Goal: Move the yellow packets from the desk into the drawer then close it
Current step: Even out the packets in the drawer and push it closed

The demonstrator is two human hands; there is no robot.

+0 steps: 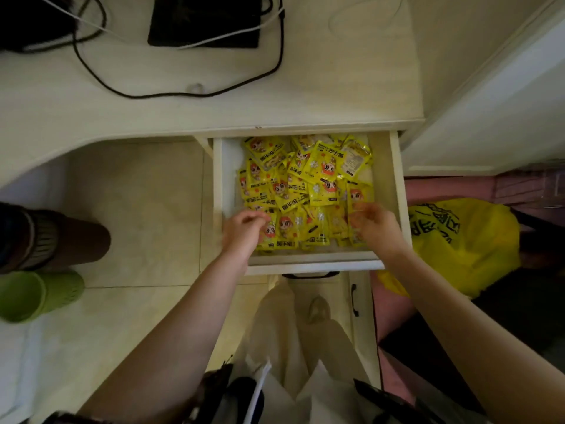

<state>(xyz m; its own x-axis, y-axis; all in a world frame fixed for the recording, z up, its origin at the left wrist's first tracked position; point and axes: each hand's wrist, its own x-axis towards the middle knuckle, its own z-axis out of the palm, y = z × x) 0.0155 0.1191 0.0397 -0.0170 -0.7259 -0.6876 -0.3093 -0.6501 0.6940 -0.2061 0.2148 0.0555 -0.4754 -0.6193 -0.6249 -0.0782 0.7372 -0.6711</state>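
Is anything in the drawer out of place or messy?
Somewhat messy. The packets lie in a loose, overlapping heap in the open drawer, tilted every way, not stacked. None hangs over its walls. Both hands, left and right, are over the heap.

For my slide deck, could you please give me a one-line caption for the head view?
Both hands, left hand and right hand, over yellow packets piled in the open drawer under the desk.
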